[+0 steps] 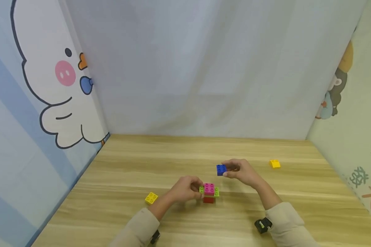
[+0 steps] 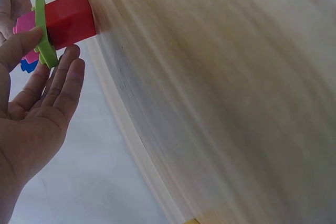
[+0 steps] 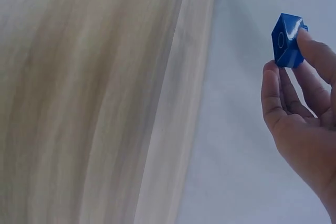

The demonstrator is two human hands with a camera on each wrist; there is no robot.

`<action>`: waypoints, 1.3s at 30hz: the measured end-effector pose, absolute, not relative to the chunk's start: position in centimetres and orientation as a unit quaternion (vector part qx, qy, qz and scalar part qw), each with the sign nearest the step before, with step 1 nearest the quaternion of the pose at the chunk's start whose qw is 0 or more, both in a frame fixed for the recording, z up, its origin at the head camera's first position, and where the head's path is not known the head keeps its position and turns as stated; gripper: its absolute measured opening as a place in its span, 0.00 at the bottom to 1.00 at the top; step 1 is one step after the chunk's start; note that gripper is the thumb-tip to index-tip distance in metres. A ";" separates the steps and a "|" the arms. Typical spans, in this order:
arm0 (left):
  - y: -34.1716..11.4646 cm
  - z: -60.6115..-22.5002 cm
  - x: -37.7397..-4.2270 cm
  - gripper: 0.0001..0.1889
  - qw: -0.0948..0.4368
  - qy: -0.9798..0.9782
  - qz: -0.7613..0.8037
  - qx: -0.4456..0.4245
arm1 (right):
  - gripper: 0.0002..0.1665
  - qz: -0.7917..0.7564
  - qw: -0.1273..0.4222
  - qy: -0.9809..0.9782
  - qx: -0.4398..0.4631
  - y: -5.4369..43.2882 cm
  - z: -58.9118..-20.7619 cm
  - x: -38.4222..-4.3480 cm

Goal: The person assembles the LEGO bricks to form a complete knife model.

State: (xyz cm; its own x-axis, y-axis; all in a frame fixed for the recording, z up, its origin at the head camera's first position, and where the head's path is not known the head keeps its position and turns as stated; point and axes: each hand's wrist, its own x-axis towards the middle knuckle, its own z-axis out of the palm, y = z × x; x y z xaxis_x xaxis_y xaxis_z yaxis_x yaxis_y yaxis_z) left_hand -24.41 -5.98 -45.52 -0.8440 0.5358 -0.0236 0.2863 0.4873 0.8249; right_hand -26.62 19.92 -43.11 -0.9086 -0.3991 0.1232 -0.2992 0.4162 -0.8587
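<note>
A small stack of toy bricks stands on the table: a red brick [image 1: 208,199] at the bottom, a longer lime green brick [image 1: 216,191] across it, and a pink brick [image 1: 209,189] on top. My left hand [image 1: 185,189] holds this stack from the left, thumb and fingers at the green brick's end. Above the table, my right hand [image 1: 242,172] pinches a blue brick [image 1: 221,169] between thumb and fingers, behind and right of the stack. In the right wrist view, the blue brick [image 3: 287,40] shows its hollow underside, apart from the stack.
One yellow brick [image 1: 151,198] lies left of the stack, beside the left forearm. Another yellow brick [image 1: 275,164] lies at the back right of the wooden table [image 1: 136,161]. A pale curtain [image 1: 204,68] hangs along the back edge, with printed cloths at both sides.
</note>
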 end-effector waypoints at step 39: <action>-5.8 -45.8 -24.9 0.15 0.137 0.833 0.482 0.236 | 0.16 -0.546 0.097 0.800 -0.229 18.3 -42.4 -23.6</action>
